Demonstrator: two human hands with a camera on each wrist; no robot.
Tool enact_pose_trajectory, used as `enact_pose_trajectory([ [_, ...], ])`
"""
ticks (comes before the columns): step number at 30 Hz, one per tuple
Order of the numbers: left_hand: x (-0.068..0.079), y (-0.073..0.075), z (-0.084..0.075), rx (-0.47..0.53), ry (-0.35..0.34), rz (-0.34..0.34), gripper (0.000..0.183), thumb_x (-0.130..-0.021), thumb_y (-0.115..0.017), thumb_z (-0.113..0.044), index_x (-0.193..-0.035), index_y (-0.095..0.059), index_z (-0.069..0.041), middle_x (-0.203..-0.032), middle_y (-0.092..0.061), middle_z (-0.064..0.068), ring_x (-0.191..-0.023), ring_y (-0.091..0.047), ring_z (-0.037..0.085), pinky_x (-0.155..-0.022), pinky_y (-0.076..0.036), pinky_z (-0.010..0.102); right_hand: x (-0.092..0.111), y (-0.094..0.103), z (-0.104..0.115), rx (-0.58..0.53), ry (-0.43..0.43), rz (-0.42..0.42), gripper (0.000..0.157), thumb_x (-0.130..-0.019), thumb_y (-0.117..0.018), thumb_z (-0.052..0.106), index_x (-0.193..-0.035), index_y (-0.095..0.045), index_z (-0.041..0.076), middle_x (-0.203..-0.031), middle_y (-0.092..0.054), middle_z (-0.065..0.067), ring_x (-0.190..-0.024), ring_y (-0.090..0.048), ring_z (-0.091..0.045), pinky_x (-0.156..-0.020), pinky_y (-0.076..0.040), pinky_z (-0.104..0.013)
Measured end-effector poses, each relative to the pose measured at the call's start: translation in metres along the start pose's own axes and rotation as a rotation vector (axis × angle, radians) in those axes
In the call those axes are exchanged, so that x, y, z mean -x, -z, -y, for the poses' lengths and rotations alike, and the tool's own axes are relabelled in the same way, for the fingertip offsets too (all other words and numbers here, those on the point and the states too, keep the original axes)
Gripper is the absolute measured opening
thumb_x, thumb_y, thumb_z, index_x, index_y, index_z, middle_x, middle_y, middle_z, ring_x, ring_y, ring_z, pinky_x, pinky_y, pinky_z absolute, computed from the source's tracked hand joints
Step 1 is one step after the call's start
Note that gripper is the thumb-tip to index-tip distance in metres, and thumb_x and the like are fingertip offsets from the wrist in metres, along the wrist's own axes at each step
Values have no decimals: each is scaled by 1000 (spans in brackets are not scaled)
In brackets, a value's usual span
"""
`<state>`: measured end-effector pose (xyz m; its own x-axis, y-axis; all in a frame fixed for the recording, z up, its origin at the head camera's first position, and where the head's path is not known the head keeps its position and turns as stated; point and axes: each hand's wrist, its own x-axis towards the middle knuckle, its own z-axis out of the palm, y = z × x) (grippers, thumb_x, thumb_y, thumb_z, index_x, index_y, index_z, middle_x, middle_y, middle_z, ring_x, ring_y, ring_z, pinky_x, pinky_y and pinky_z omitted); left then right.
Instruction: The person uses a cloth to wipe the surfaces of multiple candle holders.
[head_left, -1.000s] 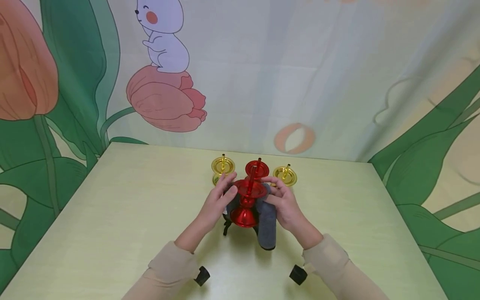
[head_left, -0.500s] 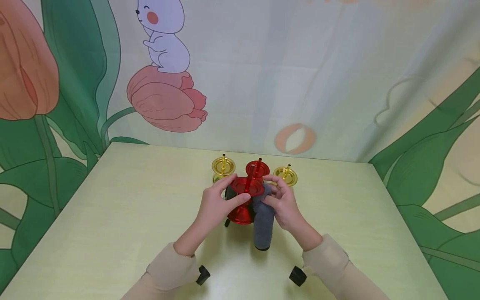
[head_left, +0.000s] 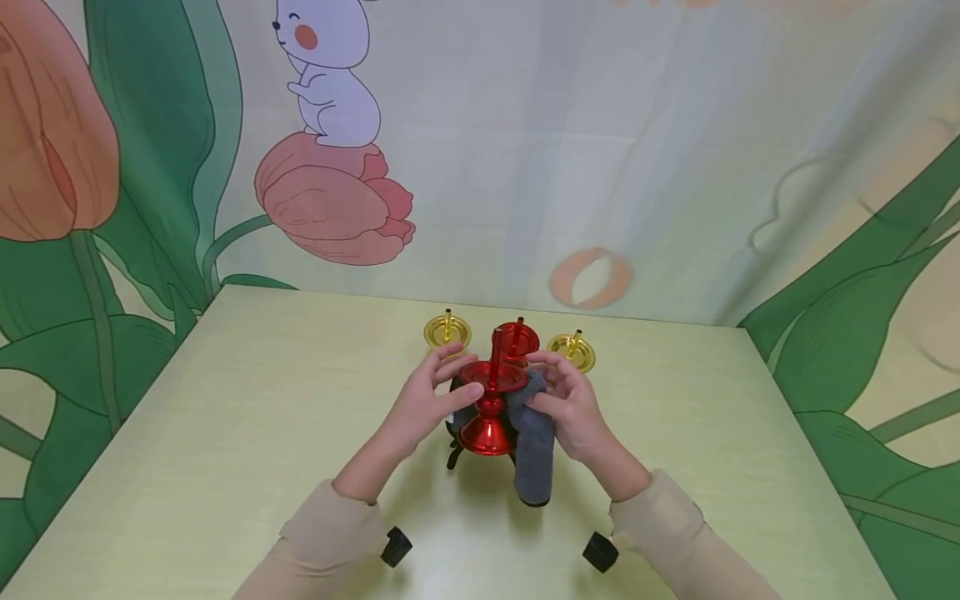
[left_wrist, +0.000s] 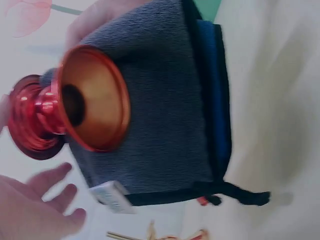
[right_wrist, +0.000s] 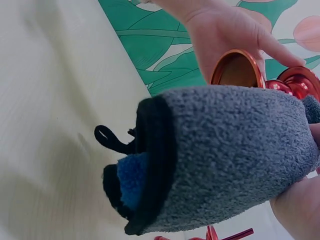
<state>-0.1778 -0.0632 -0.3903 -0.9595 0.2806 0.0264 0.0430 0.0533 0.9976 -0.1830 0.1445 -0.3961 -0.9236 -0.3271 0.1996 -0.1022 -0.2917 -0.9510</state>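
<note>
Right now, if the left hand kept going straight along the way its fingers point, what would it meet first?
The left hand points up and right at the red metal candle holder, its fingertips seemingly at the stem already, with the grey fleece cloth behind; depth is unclear.

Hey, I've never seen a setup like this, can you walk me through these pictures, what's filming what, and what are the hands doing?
No machine here: a person wears three cameras. The head view looks down at a pale table; each wrist view shows that hand's work close up. The left hand touches a red candle holder, lifted off the table. The right hand grips a grey cloth with a black edge and blue lining, pressed against the holder. Behind stand another red holder and two gold holders.
</note>
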Motion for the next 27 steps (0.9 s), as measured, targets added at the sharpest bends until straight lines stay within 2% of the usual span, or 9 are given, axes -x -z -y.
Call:
enact_pose_trajectory([
  [3,1,3,-3,-42,15,-9,60,-81,-63,-27,-132,-34,-14,-130,-49,5,-127,-37,21,-96,-38,49,0,0,1,11,6,-4,48,-73,-45,-18,-111,-48,10,-96,-56,2,-81,-56,-8,-68,-50,-19],
  [5,1,5,-4,-39,2,15,57,-82,-62,-25,-131,-36,-14,-130,-49,7,-126,-38,21,-95,-40,47,0,0,1,20,21,10,49,-73,-45,-18,-112,-47,10,-96,-56,2,-82,-56,-8,-69,-50,-19],
  [11,0,14,2,43,-41,169,59,-83,-58,-34,-133,-35,-13,-133,-45,9,-125,-39,23,-97,-38,46,1,0,4,22,56,71,56,-71,-42,-20,-113,-48,17,-97,-56,2,-86,-56,-8,-70,-50,-19],
  [15,-2,19,6,90,-20,263,63,-83,-57,-38,-135,-33,-13,-135,-42,10,-125,-39,24,-101,-32,49,3,0,6,15,51,94,54,-72,-42,-19,-116,-46,12,-98,-58,3,-87,-57,-8,-68,-50,-18],
  [17,-2,20,5,47,-12,251,63,-82,-59,-36,-135,-33,-13,-135,-43,9,-126,-38,24,-101,-32,49,4,2,6,4,43,96,53,-73,-43,-19,-116,-45,10,-97,-59,3,-85,-59,-9,-69,-51,-19],
  [20,0,18,0,-74,-7,156,60,-80,-62,-34,-132,-39,-14,-130,-49,7,-125,-40,24,-97,-37,48,5,3,6,37,39,53,50,-73,-45,-19,-113,-46,11,-96,-60,5,-84,-59,-8,-70,-51,-21],
  [23,5,14,-8,-222,-8,67,53,-82,-62,-30,-128,-45,-12,-126,-52,7,-122,-43,24,-94,-41,44,5,4,6,126,40,-25,45,-72,-48,-18,-110,-46,7,-94,-61,8,-83,-58,-7,-71,-50,-20],
  [27,13,5,-16,-365,-23,44,49,-87,-55,-26,-130,-44,-7,-132,-47,9,-124,-41,23,-96,-39,42,6,4,3,280,45,-121,37,-71,-53,-16,-104,-45,-3,-91,-61,12,-82,-57,-5,-72,-48,-18],
])
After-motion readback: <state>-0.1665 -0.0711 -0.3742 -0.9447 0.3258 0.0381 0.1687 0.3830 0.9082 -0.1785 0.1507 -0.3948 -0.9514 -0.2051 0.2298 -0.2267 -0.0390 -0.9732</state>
